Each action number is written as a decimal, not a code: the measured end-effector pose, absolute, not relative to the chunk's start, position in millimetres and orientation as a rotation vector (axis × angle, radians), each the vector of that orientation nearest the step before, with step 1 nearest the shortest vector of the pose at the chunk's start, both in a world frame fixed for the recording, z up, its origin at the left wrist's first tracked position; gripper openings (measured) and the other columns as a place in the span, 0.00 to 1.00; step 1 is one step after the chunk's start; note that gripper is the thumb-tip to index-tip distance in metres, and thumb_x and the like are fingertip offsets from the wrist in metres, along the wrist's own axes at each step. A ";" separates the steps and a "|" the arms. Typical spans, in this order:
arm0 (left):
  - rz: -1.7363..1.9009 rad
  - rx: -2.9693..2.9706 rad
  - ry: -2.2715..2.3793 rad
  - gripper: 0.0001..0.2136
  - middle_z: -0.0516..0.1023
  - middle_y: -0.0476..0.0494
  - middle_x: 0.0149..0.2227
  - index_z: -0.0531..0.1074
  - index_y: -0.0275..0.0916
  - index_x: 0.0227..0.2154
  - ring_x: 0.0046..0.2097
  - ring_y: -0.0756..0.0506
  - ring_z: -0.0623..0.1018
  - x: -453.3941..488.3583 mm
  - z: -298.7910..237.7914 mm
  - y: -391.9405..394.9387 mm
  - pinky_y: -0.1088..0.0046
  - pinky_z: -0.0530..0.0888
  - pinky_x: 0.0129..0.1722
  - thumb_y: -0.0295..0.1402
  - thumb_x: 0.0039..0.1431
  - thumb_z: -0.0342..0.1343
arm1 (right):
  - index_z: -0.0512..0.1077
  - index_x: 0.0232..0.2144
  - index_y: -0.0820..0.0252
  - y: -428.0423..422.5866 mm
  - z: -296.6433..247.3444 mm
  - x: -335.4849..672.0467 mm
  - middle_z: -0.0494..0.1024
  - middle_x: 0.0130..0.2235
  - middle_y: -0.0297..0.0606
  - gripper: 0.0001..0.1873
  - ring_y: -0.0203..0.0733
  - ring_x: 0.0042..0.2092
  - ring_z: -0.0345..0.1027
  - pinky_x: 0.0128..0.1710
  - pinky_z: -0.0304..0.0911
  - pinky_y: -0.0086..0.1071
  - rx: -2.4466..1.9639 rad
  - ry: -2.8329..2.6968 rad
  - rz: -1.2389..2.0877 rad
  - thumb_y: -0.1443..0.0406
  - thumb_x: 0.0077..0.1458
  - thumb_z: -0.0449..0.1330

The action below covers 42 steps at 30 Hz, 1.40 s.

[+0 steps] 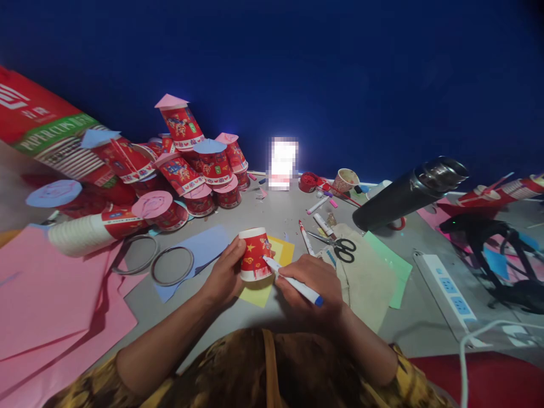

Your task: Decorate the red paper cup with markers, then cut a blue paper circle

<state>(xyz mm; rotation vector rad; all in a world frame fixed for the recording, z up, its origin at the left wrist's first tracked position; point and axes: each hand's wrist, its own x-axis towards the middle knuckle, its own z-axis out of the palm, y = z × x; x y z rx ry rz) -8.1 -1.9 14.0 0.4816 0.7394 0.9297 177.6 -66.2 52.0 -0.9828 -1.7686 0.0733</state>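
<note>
My left hand (224, 273) grips a red paper cup (254, 254) that stands upside down on a yellow sheet of paper (266, 283) on the grey table. My right hand (312, 286) is closed round a white marker with a blue end (293, 280). The marker's tip touches the cup's lower right edge, where the cup meets the yellow paper. Both forearms reach in from the bottom of the view.
A heap of red cups with paper lids (187, 164) lies at the back left. Pink sheets (46, 294), a blue sheet (199, 249) and two rings (172, 265) lie left. Scissors (340, 246), markers, a black flask (408, 192) and a power strip (446, 286) are right.
</note>
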 end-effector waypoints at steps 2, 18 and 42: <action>0.892 0.466 0.753 0.26 0.88 0.31 0.42 0.79 0.33 0.50 0.48 0.29 0.89 -10.3 12.1 -0.8 0.50 0.87 0.49 0.47 0.56 0.75 | 0.80 0.39 0.58 -68.0 51.8 179.3 0.87 0.31 0.37 0.04 0.40 0.29 0.79 0.32 0.71 0.34 -0.997 -1.756 0.074 0.69 0.68 0.64; 0.847 0.420 0.743 0.22 0.88 0.29 0.44 0.78 0.31 0.54 0.49 0.29 0.88 -9.2 13.0 -2.0 0.48 0.85 0.54 0.41 0.65 0.68 | 0.80 0.39 0.57 -67.7 51.7 180.0 0.86 0.31 0.37 0.04 0.40 0.28 0.78 0.30 0.72 0.34 -1.007 -1.747 0.077 0.68 0.67 0.64; 0.816 0.336 0.708 0.22 0.88 0.27 0.47 0.77 0.29 0.59 0.47 0.33 0.89 -12.1 10.0 -0.7 0.51 0.85 0.53 0.40 0.71 0.61 | 0.78 0.34 0.56 -70.7 58.4 185.2 0.83 0.27 0.35 0.07 0.40 0.25 0.75 0.27 0.70 0.34 -1.047 -1.660 0.158 0.71 0.62 0.62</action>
